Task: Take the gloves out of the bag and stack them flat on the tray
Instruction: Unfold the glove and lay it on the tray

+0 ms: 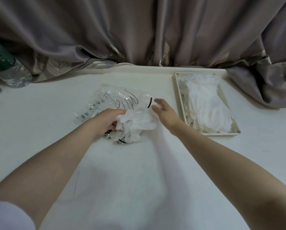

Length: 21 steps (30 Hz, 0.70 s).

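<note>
Fingers of both hands work at a crumpled bunch of white gloves (135, 125) on the clear plastic bag (109, 100).

From the head view, the left hand (109, 121) has its fingers curled tight into the near-left side of the bunch, gripping it. The right hand (163, 112) reaches in from the other side, its fingers (158, 101) loosely spread at the bunch's far edge; whether they pinch the cloth I cannot tell. Beyond the right fingers, off to their right, more white gloves (207, 103) lie flat in the cream tray (176, 83). A bottle (8, 67) stands far left by the curtain (139, 30).
</note>
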Motion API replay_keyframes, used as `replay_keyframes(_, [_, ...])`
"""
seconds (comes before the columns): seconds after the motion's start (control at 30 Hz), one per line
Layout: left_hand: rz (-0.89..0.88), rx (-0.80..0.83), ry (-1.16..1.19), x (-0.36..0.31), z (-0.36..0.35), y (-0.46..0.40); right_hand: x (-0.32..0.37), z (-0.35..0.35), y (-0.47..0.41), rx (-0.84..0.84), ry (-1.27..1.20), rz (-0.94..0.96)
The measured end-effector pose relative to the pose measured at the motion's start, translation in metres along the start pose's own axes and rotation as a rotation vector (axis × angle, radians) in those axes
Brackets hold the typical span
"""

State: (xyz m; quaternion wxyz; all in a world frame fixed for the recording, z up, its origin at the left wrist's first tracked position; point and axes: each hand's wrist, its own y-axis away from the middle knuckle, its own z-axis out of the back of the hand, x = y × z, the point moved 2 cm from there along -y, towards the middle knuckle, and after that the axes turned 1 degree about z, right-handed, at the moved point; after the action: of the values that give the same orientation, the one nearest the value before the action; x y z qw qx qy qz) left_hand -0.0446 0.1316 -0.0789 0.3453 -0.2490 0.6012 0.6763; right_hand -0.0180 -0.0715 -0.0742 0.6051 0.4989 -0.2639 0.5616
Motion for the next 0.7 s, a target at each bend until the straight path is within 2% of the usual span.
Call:
replay_keyframes(0.07, [0.058, -0.004, 0.039, 0.000, -0.002, 0.000, 0.001, -0.005, 0.004, -0.120, 0.364, 0.135])
replay_keyframes(0.13, [0.081, -0.001, 0.037, 0.000, -0.003, -0.001, 0.007, -0.011, 0.012, -0.103, 0.658, 0.380])
replay_keyframes(0.2, [0.101, 0.007, 0.014, -0.001, -0.007, 0.001, 0.012, -0.019, 0.014, 0.050, 0.744, 0.544])
replay_keyframes(0.27, [0.117, 0.005, -0.025, -0.004, -0.012, 0.004, 0.016, -0.031, 0.013, 0.128, 0.759, 0.576])
replay_keyframes(0.33, [0.111, -0.027, -0.055, -0.007, -0.017, 0.008, 0.022, -0.038, 0.007, 0.091, 0.609, 0.504])
replay_keyframes(0.47, [0.035, -0.107, 0.099, -0.008, -0.018, 0.009, 0.026, -0.031, 0.000, 0.078, -0.070, 0.004])
replay_keyframes(0.53, [-0.138, -0.199, 0.058, -0.008, -0.015, 0.005, 0.020, -0.027, 0.001, 0.127, -0.270, -0.132])
replay_keyframes(0.6, [-0.392, -0.285, -0.023, -0.008, -0.015, 0.004, 0.015, -0.024, 0.005, 0.183, -0.355, -0.183])
replay_keyframes(0.7, [-0.720, -0.299, -0.247, -0.008, -0.021, 0.010, 0.010, -0.022, 0.007, 0.197, -0.528, -0.271])
